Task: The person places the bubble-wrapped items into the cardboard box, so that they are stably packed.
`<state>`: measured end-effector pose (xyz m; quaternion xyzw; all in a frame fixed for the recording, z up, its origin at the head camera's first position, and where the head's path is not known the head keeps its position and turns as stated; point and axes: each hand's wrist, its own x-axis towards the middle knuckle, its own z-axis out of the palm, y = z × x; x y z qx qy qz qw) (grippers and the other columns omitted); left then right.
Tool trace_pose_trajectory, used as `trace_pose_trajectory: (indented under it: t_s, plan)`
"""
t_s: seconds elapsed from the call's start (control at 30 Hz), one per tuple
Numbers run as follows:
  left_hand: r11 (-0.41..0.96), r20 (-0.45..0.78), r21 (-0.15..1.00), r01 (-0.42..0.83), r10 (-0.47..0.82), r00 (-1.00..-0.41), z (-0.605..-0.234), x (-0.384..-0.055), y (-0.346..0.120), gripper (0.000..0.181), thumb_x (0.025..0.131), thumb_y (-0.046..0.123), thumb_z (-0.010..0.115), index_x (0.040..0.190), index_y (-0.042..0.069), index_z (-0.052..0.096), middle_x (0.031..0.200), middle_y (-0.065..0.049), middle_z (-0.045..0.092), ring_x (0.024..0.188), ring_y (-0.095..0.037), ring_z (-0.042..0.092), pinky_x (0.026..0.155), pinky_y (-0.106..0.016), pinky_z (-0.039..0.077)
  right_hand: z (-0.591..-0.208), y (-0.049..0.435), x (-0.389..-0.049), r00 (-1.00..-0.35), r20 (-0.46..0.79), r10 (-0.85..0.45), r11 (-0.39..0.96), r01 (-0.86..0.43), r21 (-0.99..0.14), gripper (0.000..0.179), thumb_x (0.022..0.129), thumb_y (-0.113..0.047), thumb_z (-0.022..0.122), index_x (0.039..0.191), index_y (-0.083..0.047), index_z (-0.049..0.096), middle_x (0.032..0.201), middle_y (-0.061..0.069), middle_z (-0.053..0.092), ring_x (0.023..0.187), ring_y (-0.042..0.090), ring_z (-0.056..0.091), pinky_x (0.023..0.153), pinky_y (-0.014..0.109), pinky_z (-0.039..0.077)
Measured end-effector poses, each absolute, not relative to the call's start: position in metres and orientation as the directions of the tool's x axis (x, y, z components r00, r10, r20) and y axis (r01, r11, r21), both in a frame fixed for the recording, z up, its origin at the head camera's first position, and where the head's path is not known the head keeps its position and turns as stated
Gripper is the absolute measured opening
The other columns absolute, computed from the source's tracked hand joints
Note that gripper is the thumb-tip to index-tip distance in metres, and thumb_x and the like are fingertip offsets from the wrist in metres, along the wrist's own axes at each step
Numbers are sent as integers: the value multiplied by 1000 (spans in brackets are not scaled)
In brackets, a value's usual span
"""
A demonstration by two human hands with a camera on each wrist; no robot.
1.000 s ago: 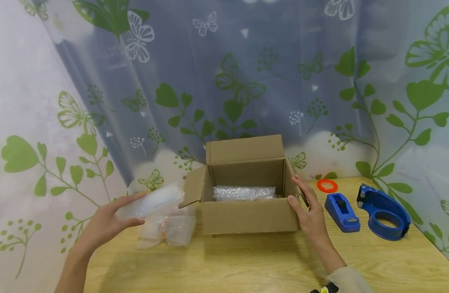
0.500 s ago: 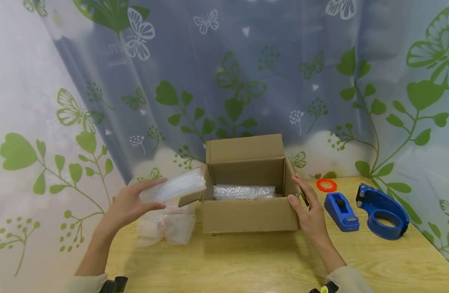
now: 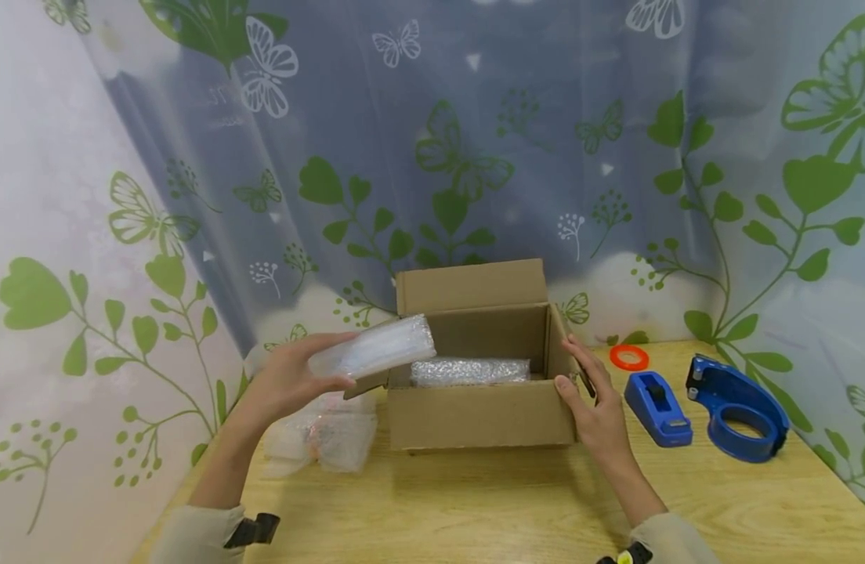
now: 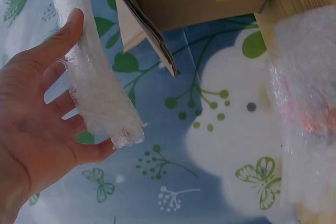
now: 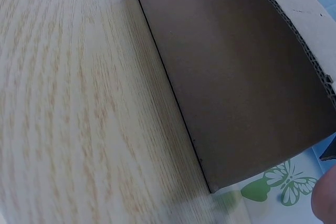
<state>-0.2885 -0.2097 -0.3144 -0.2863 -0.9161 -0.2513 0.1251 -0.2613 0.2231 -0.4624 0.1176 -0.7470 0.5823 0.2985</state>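
Note:
My left hand (image 3: 284, 384) grips one end of a flat bubble-wrapped package (image 3: 376, 348), thumb on one side and fingers on the other. In the left wrist view that package (image 4: 97, 77) is wrapped in clear plastic; what it contains cannot be made out. Its far end hangs over the left side of an open cardboard box (image 3: 482, 415). Inside the box lies another bubble-wrapped bundle (image 3: 471, 371). My right hand (image 3: 596, 399) holds the box's right side, thumb at the front corner and fingers along the side flap. Only a fingertip (image 5: 325, 195) shows in the right wrist view.
Left of the box, a bubble-wrapped item with something orange-pink inside (image 3: 323, 435) rests on the wooden table (image 3: 475, 501). To the right are an orange tape roll (image 3: 628, 357), a blue tape dispenser (image 3: 660, 409) and a larger blue tape cutter (image 3: 739, 411). A patterned curtain hangs behind.
My left hand has carried the wrapped package rightward, from beside the box's left flap to over its left edge. My right hand and the box have stayed put.

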Motion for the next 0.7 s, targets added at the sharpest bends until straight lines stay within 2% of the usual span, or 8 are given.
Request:
trace_pose_trajectory:
  t_s: [0.13, 0.4, 0.5, 0.7]
  plan:
    - [681, 371, 424, 597, 470, -800, -314, -292, -197, 72, 82, 37, 88, 148, 23, 61, 148, -6, 60, 139, -37, 52, 110, -61, 44, -462, 223, -261, -797, 577, 177, 297, -516, -803, 54, 105, -12, 62, 157, -23, 49, 166, -6, 38, 150, 6, 35, 113, 14, 32]
    - [625, 408, 439, 645, 501, -763, -310, -294, -166, 69, 82, 28, 90, 144, 15, 64, 145, -8, 63, 138, -36, 54, 112, -58, 44, -465, 224, -262, -799, 571, 191, 290, -509, -810, 53, 105, -11, 63, 155, -24, 51, 164, -10, 39, 149, 3, 35, 114, 12, 32]
    - [610, 409, 455, 648, 504, -761, -309, -297, -155, 69, 82, 30, 90, 145, 16, 64, 146, -7, 63, 138, -36, 54, 111, -59, 45, -464, 225, -261, -791, 582, 188, 290, -522, -802, 54, 105, -9, 62, 156, -22, 51, 165, -7, 39, 148, 3, 36, 114, 12, 32]
    - [594, 400, 483, 643, 504, -766, -311, -306, -134, 67, 82, 33, 90, 144, 25, 64, 146, 1, 62, 139, -29, 54, 112, -55, 45, -462, 222, -261, -786, 590, 186, 269, -537, -800, 53, 104, -8, 63, 154, -19, 52, 165, -5, 39, 147, 2, 37, 114, 12, 32]
